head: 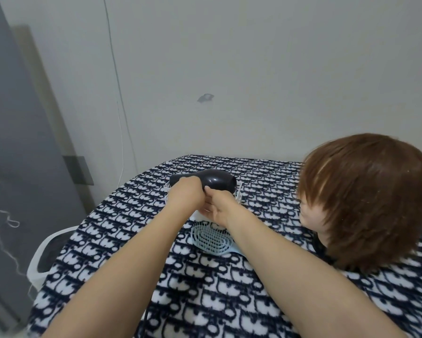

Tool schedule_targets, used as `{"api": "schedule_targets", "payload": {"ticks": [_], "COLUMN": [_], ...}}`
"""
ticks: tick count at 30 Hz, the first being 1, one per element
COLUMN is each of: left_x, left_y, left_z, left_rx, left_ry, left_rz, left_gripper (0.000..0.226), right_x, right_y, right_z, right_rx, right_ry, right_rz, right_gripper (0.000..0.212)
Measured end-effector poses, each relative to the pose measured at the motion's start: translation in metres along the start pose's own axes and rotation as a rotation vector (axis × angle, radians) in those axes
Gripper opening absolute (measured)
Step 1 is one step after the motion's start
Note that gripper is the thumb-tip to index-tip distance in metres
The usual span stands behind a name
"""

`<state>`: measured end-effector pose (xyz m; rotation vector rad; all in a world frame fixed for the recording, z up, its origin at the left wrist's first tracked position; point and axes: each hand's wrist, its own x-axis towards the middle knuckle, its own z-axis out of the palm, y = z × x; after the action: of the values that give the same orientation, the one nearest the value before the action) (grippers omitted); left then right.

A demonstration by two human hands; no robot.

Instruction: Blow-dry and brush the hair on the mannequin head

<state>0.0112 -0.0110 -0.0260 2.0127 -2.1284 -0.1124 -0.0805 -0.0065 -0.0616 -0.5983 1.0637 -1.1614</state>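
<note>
Grey panel (pixel 14 142): stands at the far left edge, with loose pale threads hanging in front of it
Chair (pixel 41 254): white frame with a dark seat, pushed against the left side of the bench
Thin cord (pixel 121 142): white, runs down the pale wall and drops behind the far left corner of the bench
Bench (pixel 217 301): covered by a fleecy cloth printed in dark blue and white, and fills the near and middle ground
Left grip (pixel 186 195): reaches far across the bench, with the fingers curled round the left part of the hair dryer, grasping it
Hair dryer (pixel 219 182): black and glossy, lies on its side across the top of the basket, far centre of the bench
Right grip (pixel 221 207): just right of the left one and touching it, with the thumb tip against the dryer body; the fingers are hidden behind the other hand, so I cannot tell whether it is clenched or released
Basket (pixel 239 191): white wire, under the dryer, mostly covered by both hands
Brush (pixel 210 236): pale blue with an open vented face, lies flat on the cloth just near of the basket, partly under the right forearm
Mannequin head (pixel 307 215): upright at the right of the bench, face turned left towards the dryer
Hair (pixel 366 191): short, brown, with a fringe falling over the face
</note>
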Motion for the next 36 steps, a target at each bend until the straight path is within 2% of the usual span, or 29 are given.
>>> {"api": "schedule_targets", "payload": {"ticks": [7, 11, 15, 18, 21, 26, 30, 33, 36], "left_x": [-0.023, -0.039, -0.052, -0.062, -0.072, -0.083, -0.082, -0.081, -0.081], "left_y": [-0.001, 0.001, 0.008, 0.02, 0.029, 0.036, 0.04, 0.041, 0.041], "left_z": [-0.002, -0.008, -0.011, -0.01, -0.005, 0.003, 0.002, 0.0, 0.0], "left_rx": [-0.187, -0.372, -0.513, -0.635, -0.734, -0.819, -1.225, -1.495, -1.618], "left_ry": [0.193, 0.247, 0.211, 0.165, 0.166, 0.282, 0.166, 0.049, -0.016], "left_rz": [0.088, 0.123, 0.166, 0.152, 0.127, 0.116, 0.036, -0.022, -0.025], "left_gripper": [0.03, 0.023, 0.012, 0.012, 0.015, 0.022, 0.013, 0.015, 0.014], "right_x": [-0.015, -0.028, -0.046, -0.06, -0.073, -0.089, -0.093, -0.092, -0.084], "right_y": [-0.006, -0.016, -0.021, -0.021, -0.022, -0.024, -0.026, -0.022, -0.011], "right_z": [0.0, -0.006, -0.015, -0.019, -0.024, -0.042, -0.059, -0.073, -0.088], "right_rx": [0.131, 0.131, -0.009, -0.124, -0.184, -0.323, -0.391, -0.404, -0.573], "right_ry": [-0.062, -0.12, -0.145, -0.057, 0.021, -0.028, -0.087, 0.07, 0.273], "right_rz": [-0.068, -0.168, -0.358, -0.461, -0.529, -0.636, -0.61, -0.638, -0.669], "right_gripper": [0.012, 0.007, 0.008, 0.006, 0.025, 0.013, 0.024, 0.022, 0.018]}}
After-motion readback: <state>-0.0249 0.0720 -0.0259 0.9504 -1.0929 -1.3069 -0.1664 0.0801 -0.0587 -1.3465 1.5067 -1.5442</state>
